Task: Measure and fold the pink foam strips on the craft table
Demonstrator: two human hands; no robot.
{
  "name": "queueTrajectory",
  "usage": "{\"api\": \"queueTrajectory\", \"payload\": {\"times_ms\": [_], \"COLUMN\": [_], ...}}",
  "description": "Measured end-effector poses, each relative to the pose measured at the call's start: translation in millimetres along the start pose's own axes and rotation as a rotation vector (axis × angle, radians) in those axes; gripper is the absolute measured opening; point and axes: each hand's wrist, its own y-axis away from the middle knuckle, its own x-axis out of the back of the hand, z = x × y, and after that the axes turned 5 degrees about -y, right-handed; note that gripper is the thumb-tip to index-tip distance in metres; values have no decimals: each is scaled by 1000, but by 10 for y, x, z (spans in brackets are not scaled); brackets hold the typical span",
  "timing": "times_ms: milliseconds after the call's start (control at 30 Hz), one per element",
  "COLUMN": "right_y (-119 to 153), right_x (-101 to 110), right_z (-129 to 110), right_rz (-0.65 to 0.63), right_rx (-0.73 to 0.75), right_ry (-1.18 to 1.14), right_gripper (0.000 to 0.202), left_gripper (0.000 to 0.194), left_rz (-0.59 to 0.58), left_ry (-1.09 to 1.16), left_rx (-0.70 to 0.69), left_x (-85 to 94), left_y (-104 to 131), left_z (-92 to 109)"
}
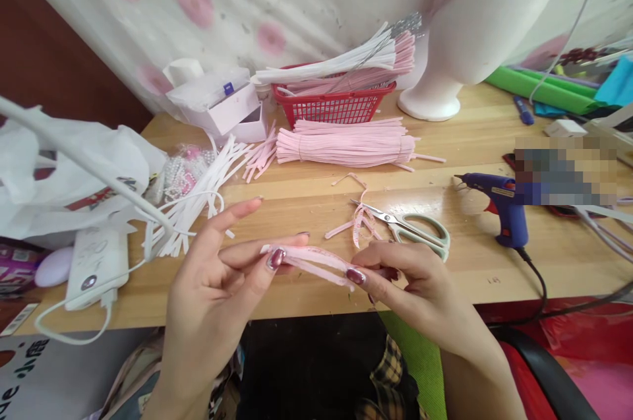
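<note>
A pink fabric strip (316, 260), split into two layers with a gap between them, stretches between my hands above the table's front edge. My left hand (222, 281) pinches its left end between thumb and a finger, with the index finger raised. The right end is pinched by my right hand (410, 281), near a short loose tail. Just beyond lie scissors (420, 229) with pale green handles, their blades touching pink scraps (363, 219). A bundle of pink strips (346, 144) rests farther back.
A blue glue gun (504, 202) stands at right with its cable hanging over the edge. Behind are a red basket (336, 107) and a white foam head (440, 77). White strips (198, 202) and a power bank (96, 265) lie left.
</note>
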Motion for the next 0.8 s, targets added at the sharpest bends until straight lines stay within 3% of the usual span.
{"api": "queueTrajectory", "payload": {"times_ms": [233,433,800], "right_y": [13,29,3], "right_x": [39,31,-68], "right_z": [13,-29,-42], "right_rz": [-18,-25,84], "right_rx": [23,73,134], "right_ry": [-18,-79,-72], "right_gripper": [5,13,16], "left_gripper": [47,47,41], "left_rz": [-11,-38,100], "left_ry": [64,117,82], "left_rx": [42,28,89], "left_x": [5,47,-23], "left_y": [9,-50,4], "left_z": [18,-39,11]}}
